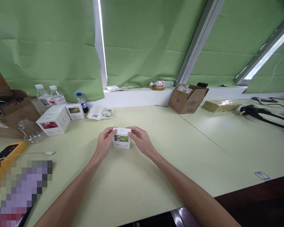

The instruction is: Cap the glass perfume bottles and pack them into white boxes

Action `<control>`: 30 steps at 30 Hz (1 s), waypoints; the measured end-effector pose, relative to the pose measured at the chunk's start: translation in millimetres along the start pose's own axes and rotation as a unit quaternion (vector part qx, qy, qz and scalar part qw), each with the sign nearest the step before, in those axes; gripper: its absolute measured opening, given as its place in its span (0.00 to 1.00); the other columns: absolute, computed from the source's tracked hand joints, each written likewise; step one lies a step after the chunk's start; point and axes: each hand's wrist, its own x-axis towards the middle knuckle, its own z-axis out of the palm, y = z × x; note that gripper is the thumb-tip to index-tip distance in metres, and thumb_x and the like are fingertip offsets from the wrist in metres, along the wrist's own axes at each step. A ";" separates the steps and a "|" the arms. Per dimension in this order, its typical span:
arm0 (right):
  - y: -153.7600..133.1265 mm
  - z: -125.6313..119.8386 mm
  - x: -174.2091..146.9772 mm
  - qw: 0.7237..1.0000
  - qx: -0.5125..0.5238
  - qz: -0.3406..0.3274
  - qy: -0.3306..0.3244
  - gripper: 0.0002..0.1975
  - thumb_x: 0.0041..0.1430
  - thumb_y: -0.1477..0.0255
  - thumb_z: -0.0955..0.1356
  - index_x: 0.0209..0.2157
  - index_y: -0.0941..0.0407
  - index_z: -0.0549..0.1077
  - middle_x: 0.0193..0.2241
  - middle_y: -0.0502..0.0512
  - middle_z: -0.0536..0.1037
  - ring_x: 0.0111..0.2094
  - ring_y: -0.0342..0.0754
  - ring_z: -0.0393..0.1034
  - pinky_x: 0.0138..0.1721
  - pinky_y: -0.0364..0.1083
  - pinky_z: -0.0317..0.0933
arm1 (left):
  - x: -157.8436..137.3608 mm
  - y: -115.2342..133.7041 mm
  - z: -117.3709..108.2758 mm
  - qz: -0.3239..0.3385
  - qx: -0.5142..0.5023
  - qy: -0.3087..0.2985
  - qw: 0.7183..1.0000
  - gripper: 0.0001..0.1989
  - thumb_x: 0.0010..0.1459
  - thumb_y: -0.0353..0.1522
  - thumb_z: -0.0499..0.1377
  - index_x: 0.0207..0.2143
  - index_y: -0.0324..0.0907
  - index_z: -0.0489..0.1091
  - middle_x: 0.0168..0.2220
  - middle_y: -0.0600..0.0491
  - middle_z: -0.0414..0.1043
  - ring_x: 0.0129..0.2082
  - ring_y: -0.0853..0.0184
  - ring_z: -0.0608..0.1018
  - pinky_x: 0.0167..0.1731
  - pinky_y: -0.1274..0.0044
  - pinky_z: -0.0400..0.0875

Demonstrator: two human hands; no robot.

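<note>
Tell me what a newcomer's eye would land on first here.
Probably the small white box with a plant photo, held between the left hand and right hand near the picture's middle. Next might come the green window coverings filling the background, then the brown cardboard box at the table's back, right of center.

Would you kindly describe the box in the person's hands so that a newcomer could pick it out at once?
Look to the pale table below the green blinds. Near its middle, the left hand and right hand hold a small white box by its sides. Unlike the white boxes farther left, its front picture is green with pale shapes.
</note>
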 end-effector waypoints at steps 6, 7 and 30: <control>-2.9 10.0 -1.6 0.998 0.035 0.036 0.027 0.17 0.56 0.59 0.65 0.39 0.56 0.73 0.38 0.55 0.77 0.37 0.47 0.71 0.37 0.44 0.64 | -8.1 10.2 11.4 -0.034 0.015 0.010 0.999 0.14 0.53 0.43 0.57 0.28 0.40 0.69 0.25 0.57 0.68 0.27 0.71 0.69 0.27 0.80 0.62; -3.9 12.9 -2.1 0.998 0.033 0.042 0.035 0.17 0.55 0.58 0.65 0.38 0.57 0.73 0.36 0.55 0.77 0.36 0.47 0.71 0.36 0.44 0.63 | -9.6 11.6 13.9 -0.039 0.025 0.011 0.999 0.15 0.52 0.44 0.58 0.29 0.40 0.69 0.25 0.57 0.68 0.26 0.71 0.68 0.26 0.80 0.61; -0.5 2.1 -4.0 0.975 -0.218 -0.039 0.027 0.21 0.61 0.58 0.59 0.50 0.53 0.69 0.37 0.54 0.77 0.36 0.49 0.70 0.35 0.45 0.63 | -11.1 8.7 0.7 0.054 0.234 -0.028 0.970 0.22 0.60 0.45 0.47 0.50 0.44 0.67 0.37 0.52 0.74 0.32 0.67 0.74 0.28 0.78 0.67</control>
